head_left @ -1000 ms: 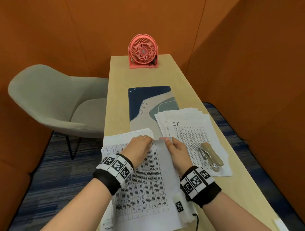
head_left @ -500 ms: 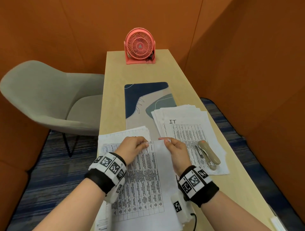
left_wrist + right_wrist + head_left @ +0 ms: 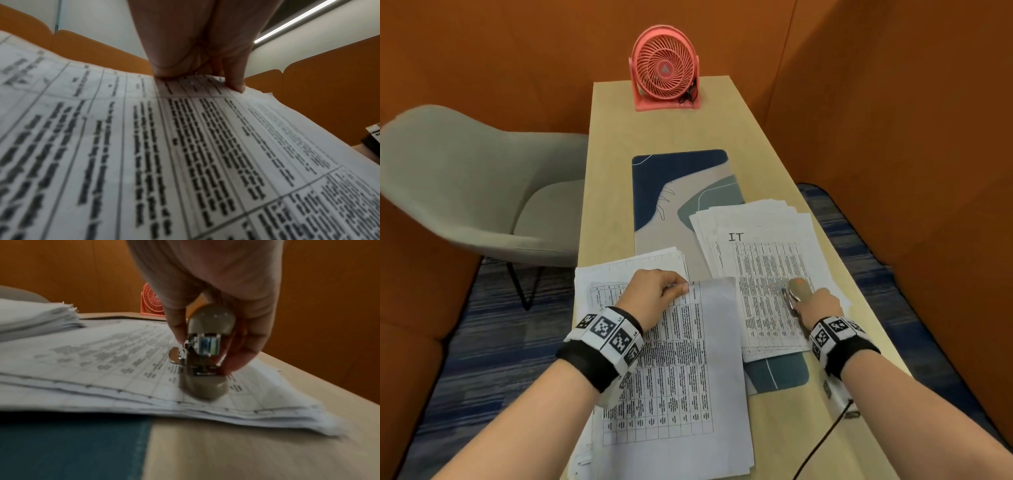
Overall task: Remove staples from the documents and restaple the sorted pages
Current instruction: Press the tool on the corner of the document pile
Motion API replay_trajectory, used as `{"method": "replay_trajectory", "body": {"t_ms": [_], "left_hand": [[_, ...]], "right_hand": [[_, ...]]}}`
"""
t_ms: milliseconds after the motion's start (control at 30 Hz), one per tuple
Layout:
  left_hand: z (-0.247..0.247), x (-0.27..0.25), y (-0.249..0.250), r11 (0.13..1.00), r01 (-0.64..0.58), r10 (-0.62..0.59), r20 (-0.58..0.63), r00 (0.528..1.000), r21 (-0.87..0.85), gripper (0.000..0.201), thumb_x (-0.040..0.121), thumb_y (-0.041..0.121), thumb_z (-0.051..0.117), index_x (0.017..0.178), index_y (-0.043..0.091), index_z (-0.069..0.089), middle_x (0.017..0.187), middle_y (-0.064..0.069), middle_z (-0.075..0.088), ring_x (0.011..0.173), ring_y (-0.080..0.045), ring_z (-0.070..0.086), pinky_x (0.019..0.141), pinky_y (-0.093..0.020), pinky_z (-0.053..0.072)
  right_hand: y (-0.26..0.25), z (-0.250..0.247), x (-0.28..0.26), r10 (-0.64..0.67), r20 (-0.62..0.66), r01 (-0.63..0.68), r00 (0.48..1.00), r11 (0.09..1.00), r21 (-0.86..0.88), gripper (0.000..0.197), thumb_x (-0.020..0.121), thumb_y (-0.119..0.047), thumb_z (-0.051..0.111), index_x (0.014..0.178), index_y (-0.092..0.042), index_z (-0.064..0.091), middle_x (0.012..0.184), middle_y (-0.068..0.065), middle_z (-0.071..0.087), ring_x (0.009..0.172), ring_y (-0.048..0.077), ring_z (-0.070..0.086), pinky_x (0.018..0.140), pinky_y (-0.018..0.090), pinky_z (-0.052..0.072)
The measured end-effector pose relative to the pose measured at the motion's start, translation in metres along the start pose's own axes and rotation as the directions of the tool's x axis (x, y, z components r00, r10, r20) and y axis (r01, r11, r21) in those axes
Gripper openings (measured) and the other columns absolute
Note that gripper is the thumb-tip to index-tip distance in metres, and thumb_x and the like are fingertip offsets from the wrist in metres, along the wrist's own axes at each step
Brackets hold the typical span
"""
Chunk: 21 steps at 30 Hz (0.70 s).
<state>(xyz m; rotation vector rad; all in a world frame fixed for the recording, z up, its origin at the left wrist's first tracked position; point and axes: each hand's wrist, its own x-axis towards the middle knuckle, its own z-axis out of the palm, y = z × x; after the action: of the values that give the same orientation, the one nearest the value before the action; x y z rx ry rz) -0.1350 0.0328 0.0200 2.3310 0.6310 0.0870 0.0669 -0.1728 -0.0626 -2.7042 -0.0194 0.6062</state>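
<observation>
We see the left hand (image 3: 654,291) holding down the far edge of the near document (image 3: 681,370), fingers curled with their tips pinning the top sheet; from the left wrist view the fingertips (image 3: 236,84) press the paper's top margin. This stack of printed tables lies at the near left part of the tabletop (image 3: 619,137), over another pile of sheets (image 3: 633,267) that shows past its far edge.

The right hand (image 3: 822,305) grips a beige stapler (image 3: 799,289), thumb on one side and fingers on the other, as the right wrist view shows (image 3: 207,352). The stapler's base rests on the right stack of pages (image 3: 767,274), headed "IT", which sits toward the tabletop's right edge, partly on a blue and beige desk mat (image 3: 681,192). A metal part lies just beside the stapler on its left; we cannot tell what it is.

A pink desk fan (image 3: 664,68) stands at the tabletop's far edge. A grey chair (image 3: 469,185) sits left of the table.
</observation>
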Motion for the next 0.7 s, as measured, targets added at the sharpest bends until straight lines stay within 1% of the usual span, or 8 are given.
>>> {"method": "replay_trajectory", "body": {"t_ms": [67,133,167,233,333,400,500,700], "left_hand": [[0.000,-0.001,0.001,1.000,-0.001,0.001,-0.005,1.000,0.007,0.022,0.091,0.024,0.057,0.101,0.010,0.071,0.096,-0.007,0.070,0.088,-0.016,0.060,0.073,-0.017,0.038],[0.000,-0.003,0.003,1.000,-0.002,0.002,-0.006,1.000,0.009,0.022,0.091,0.024,0.057,0.101,0.009,0.071,0.096,-0.008,0.070,0.086,-0.014,0.058,0.073,-0.017,0.038],[0.001,-0.004,0.004,1.000,-0.006,0.006,-0.005,1.000,0.013,0.023,0.091,0.024,0.057,0.102,0.009,0.071,0.097,-0.008,0.070,0.086,-0.014,0.058,0.073,-0.017,0.037],[0.001,-0.005,0.007,0.999,-0.021,0.021,-0.003,1.000,0.029,0.023,0.091,0.024,0.057,0.102,0.009,0.070,0.097,-0.008,0.070,0.086,-0.015,0.058,0.071,-0.016,0.035],[0.001,-0.008,0.012,0.999,-0.038,0.038,-0.011,0.999,0.037,0.022,0.091,0.024,0.057,0.102,0.009,0.071,0.096,-0.007,0.070,0.081,-0.009,0.053,0.068,-0.013,0.032],[-0.001,-0.010,0.015,0.998,-0.042,0.043,-0.018,0.999,0.041,0.022,0.091,0.025,0.057,0.101,0.010,0.070,0.096,-0.007,0.070,0.080,-0.009,0.052,0.069,-0.014,0.033],[-0.004,-0.014,0.017,0.998,-0.033,0.034,-0.020,0.999,0.059,0.023,0.092,0.026,0.056,0.102,0.010,0.070,0.095,-0.007,0.070,0.085,-0.015,0.059,0.069,-0.016,0.034],[-0.006,-0.024,0.020,0.995,-0.083,0.084,-0.024,0.996,0.052,0.023,0.092,0.023,0.055,0.101,0.008,0.070,0.093,-0.009,0.070,0.090,-0.020,0.061,0.069,-0.014,0.032]], "right_hand": [[-0.012,-0.002,-0.011,-0.040,-0.024,0.043,0.999,0.989,0.144,0.037,0.091,-0.018,0.058,0.115,0.005,0.041,0.110,0.025,0.059,0.088,0.035,0.059,0.065,0.032,0.041],[-0.032,-0.008,-0.031,-0.158,-0.072,0.173,0.985,0.915,0.364,0.038,0.091,-0.017,0.059,0.116,0.003,0.038,0.110,0.022,0.057,0.075,0.026,0.057,0.059,0.027,0.042],[-0.044,-0.014,-0.044,-0.222,-0.090,0.238,0.971,0.841,0.487,0.035,0.091,-0.015,0.059,0.115,0.000,0.038,0.109,0.019,0.056,0.070,0.020,0.055,0.055,0.026,0.041],[-0.070,-0.027,-0.071,-0.359,-0.137,0.354,0.923,0.652,0.671,0.031,0.089,-0.010,0.058,0.111,-0.010,0.038,0.107,0.011,0.057,0.071,0.017,0.057,0.052,0.023,0.044],[-0.098,-0.036,-0.110,-0.545,-0.193,0.497,0.816,0.492,0.715,0.035,0.085,-0.008,0.062,0.108,-0.017,0.037,0.097,-0.002,0.057,0.082,0.015,0.061,0.062,0.022,0.052],[-0.105,-0.030,-0.128,-0.624,-0.214,0.593,0.751,0.497,0.634,0.035,0.083,-0.010,0.065,0.103,-0.016,0.038,0.087,-0.004,0.057,0.073,0.009,0.057,0.059,0.018,0.048],[-0.101,-0.012,-0.138,-0.673,-0.225,0.668,0.705,0.522,0.530,0.031,0.084,-0.013,0.065,0.099,-0.013,0.038,0.076,-0.008,0.052,0.062,0.008,0.048,0.051,0.014,0.038],[-0.092,-0.001,-0.141,-0.649,-0.236,0.674,0.724,0.592,0.442,0.030,0.086,-0.015,0.060,0.098,-0.014,0.033,0.073,-0.011,0.046,0.062,0.003,0.043,0.048,0.012,0.031]]}}
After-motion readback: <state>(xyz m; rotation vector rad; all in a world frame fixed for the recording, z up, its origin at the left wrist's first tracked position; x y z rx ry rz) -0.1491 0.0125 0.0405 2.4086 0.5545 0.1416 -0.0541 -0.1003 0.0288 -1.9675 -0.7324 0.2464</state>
